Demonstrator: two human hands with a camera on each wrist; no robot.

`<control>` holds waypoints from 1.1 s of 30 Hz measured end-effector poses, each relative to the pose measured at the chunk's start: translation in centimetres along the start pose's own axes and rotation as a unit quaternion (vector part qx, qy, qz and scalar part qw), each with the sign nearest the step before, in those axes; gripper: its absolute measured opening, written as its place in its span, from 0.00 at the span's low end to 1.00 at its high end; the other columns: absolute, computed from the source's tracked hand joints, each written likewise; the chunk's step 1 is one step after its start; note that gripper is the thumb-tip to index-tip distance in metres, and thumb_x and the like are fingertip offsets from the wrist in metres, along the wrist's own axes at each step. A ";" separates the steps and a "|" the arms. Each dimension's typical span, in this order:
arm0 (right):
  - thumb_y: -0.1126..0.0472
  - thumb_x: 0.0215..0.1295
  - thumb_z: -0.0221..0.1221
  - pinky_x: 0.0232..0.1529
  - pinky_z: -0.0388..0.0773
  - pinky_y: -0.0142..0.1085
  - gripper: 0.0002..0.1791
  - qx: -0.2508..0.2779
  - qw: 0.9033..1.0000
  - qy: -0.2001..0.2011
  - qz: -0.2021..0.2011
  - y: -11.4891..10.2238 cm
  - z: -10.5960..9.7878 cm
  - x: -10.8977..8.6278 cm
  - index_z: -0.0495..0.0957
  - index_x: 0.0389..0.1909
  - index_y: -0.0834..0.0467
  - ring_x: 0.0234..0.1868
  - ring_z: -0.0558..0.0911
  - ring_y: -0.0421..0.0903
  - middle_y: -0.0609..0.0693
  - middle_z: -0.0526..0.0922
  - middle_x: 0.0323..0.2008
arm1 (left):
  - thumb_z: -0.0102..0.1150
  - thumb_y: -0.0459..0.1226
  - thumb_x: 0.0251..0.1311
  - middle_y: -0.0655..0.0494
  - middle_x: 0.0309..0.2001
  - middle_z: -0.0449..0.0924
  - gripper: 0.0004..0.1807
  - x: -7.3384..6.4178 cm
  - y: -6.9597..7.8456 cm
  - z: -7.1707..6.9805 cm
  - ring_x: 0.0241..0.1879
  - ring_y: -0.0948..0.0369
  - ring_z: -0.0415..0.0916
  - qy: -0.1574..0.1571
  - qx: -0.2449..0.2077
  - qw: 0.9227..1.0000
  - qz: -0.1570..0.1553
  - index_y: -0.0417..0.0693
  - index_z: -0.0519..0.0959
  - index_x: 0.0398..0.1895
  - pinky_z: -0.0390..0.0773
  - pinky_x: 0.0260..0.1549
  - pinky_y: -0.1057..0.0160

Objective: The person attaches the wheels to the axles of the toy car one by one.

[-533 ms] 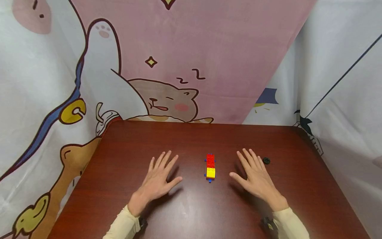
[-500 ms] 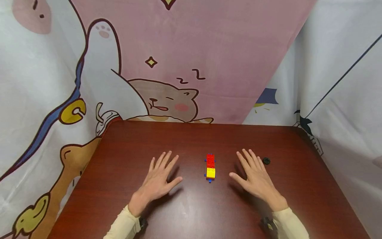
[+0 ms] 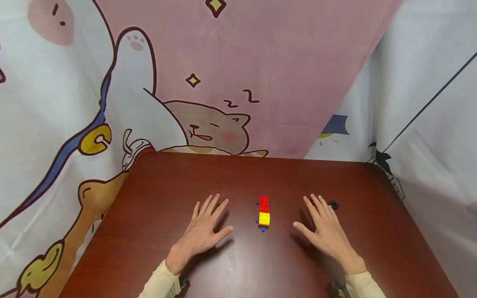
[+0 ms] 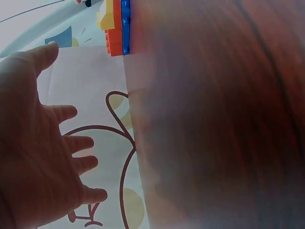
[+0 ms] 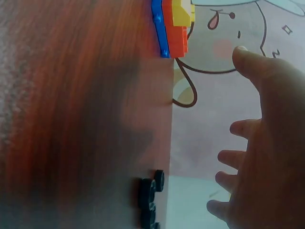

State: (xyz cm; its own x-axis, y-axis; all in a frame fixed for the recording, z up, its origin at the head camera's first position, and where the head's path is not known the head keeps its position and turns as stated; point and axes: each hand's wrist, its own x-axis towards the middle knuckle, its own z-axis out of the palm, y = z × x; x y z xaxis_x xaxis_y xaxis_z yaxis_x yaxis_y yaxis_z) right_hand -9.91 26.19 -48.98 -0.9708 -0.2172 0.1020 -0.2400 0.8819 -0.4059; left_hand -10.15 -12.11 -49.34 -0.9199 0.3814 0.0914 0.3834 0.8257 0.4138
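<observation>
A small toy car body of building bricks (image 3: 264, 210) sits on the brown table between my hands, with red bricks, a yellow sloped brick at its near end and blue pegs showing at the sides. Its blue base (image 4: 126, 28) shows in the left wrist view. To the left of it, my left hand (image 3: 201, 231) hovers palm down, fingers spread, holding nothing. On the other side my right hand (image 3: 328, 234) is held the same way, also with nothing in it. Small black toy wheels (image 5: 147, 193) lie just past the right fingertips, partly hidden by that hand in the head view.
The brown tabletop (image 3: 193, 174) reaches back to a pink and white cloth (image 3: 298, 74) printed with cartoon animals. White cloth (image 3: 428, 124) hangs along the right side. A dark strapped device (image 3: 183, 285) is on the left wrist.
The head view has shifted slightly. Both hands have drifted a little to the right, and the right fingers now sit closer to the black wheels. The brick car body stays put on the table.
</observation>
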 end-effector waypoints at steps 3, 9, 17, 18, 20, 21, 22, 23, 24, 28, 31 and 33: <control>0.34 0.65 0.57 0.72 0.47 0.65 0.50 0.020 1.000 -0.008 0.019 0.5 0.3 -0.6 0.48 0.80 0.51 0.78 0.47 0.63 0.64 0.51 0.77 | 0.50 0.66 0.63 0.46 0.79 0.50 0.45 -0.2 0.1 0.3 0.78 0.44 0.45 0.000 -0.005 1.000 -0.003 0.59 0.55 0.79 0.45 0.70 0.29; 0.35 0.67 0.57 0.71 0.45 0.67 0.51 0.037 0.998 -0.013 0.047 1.2 0.6 -1.2 0.45 0.80 0.55 0.79 0.43 0.64 0.65 0.48 0.78 | 0.48 0.66 0.64 0.45 0.78 0.52 0.44 -0.1 0.4 1.0 0.78 0.43 0.47 -0.008 -0.016 1.000 0.001 0.57 0.56 0.78 0.43 0.70 0.29; 0.39 0.71 0.55 0.65 0.50 0.70 0.47 0.048 0.997 0.011 0.062 1.6 1.5 -2.1 0.47 0.79 0.58 0.76 0.49 0.69 0.67 0.52 0.76 | 0.40 0.64 0.71 0.57 0.76 0.60 0.38 0.4 2.5 1.6 0.74 0.54 0.60 -0.013 -0.084 0.996 0.026 0.62 0.53 0.79 0.53 0.72 0.38; 0.39 0.71 0.54 0.64 0.51 0.71 0.46 0.051 0.996 0.015 0.066 1.7 1.6 -2.2 0.48 0.79 0.58 0.75 0.50 0.70 0.68 0.53 0.75 | 0.38 0.64 0.71 0.58 0.75 0.62 0.37 0.6 2.9 1.6 0.73 0.55 0.62 -0.019 -0.091 0.995 0.026 0.63 0.53 0.79 0.57 0.72 0.40; 0.39 0.72 0.54 0.63 0.52 0.70 0.45 0.060 0.995 0.017 0.076 1.8 1.7 -2.3 0.48 0.79 0.58 0.74 0.51 0.71 0.68 0.54 0.75 | 0.37 0.63 0.72 0.60 0.74 0.64 0.36 1.0 3.7 1.9 0.71 0.57 0.66 -0.029 -0.095 0.995 0.030 0.63 0.54 0.79 0.64 0.69 0.44; 0.39 0.72 0.53 0.63 0.53 0.70 0.45 0.065 0.995 0.020 0.080 1.9 1.8 -2.4 0.48 0.79 0.58 0.73 0.52 0.71 0.68 0.54 0.75 | 0.39 0.62 0.72 0.59 0.73 0.66 0.36 1.3 4.1 2.0 0.69 0.57 0.68 -0.026 -0.092 0.995 0.037 0.62 0.56 0.78 0.68 0.67 0.45; 0.39 0.72 0.53 0.62 0.54 0.70 0.45 0.069 0.994 0.022 0.085 2.0 1.8 -2.4 0.49 0.79 0.58 0.73 0.52 0.71 0.68 0.55 0.74 | 0.42 0.61 0.72 0.59 0.71 0.69 0.35 1.7 4.5 2.1 0.68 0.57 0.71 -0.020 -0.086 0.995 0.046 0.60 0.59 0.77 0.72 0.64 0.47; 0.39 0.72 0.53 0.62 0.55 0.69 0.44 0.070 0.993 0.026 0.090 2.0 1.9 -2.5 0.51 0.78 0.59 0.72 0.54 0.70 0.68 0.56 0.73 | 0.45 0.59 0.72 0.59 0.69 0.71 0.33 2.0 4.8 2.3 0.66 0.58 0.73 -0.012 -0.076 0.995 0.058 0.58 0.63 0.75 0.74 0.62 0.49; 0.40 0.72 0.54 0.60 0.56 0.68 0.43 0.068 0.993 0.031 0.093 2.1 2.0 -2.6 0.53 0.78 0.60 0.70 0.55 0.70 0.67 0.58 0.72 | 0.49 0.56 0.71 0.59 0.67 0.74 0.31 2.4 5.2 2.5 0.63 0.59 0.76 -0.003 -0.068 0.995 0.070 0.56 0.67 0.73 0.76 0.59 0.51; 0.53 0.71 0.60 0.55 0.62 0.62 0.33 0.049 0.992 0.078 0.091 2.5 2.2 -3.0 0.65 0.71 0.64 0.63 0.62 0.67 0.67 0.67 0.64 | 0.59 0.48 0.66 0.61 0.56 0.82 0.23 4.1 6.3 3.1 0.52 0.62 0.82 0.039 -0.041 0.992 0.110 0.53 0.77 0.63 0.82 0.47 0.59; 0.64 0.65 0.63 0.52 0.62 0.60 0.27 0.033 0.989 0.118 0.086 2.8 2.3 -3.3 0.72 0.65 0.65 0.58 0.65 0.66 0.65 0.71 0.58 | 0.62 0.50 0.64 0.61 0.54 0.81 0.24 4.9 7.1 3.6 0.46 0.63 0.82 0.041 -0.025 0.992 0.115 0.55 0.78 0.61 0.82 0.40 0.63; 0.67 0.63 0.63 0.51 0.63 0.58 0.25 0.023 0.987 0.134 0.087 3.0 2.4 -3.4 0.75 0.62 0.64 0.55 0.66 0.65 0.64 0.72 0.55 | 0.63 0.52 0.63 0.59 0.53 0.79 0.26 5.3 7.5 4.0 0.43 0.63 0.80 0.029 -0.018 0.994 0.108 0.56 0.77 0.62 0.80 0.36 0.65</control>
State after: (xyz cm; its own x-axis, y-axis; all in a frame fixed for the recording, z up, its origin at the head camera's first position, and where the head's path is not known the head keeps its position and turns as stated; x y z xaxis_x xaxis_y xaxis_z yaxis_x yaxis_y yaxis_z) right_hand -7.33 28.55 -52.68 -0.9633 0.0610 0.2614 -0.0748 0.8743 -0.4796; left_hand -11.77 -2.23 -49.40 -0.8196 0.5233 0.2333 0.5709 0.7113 0.4101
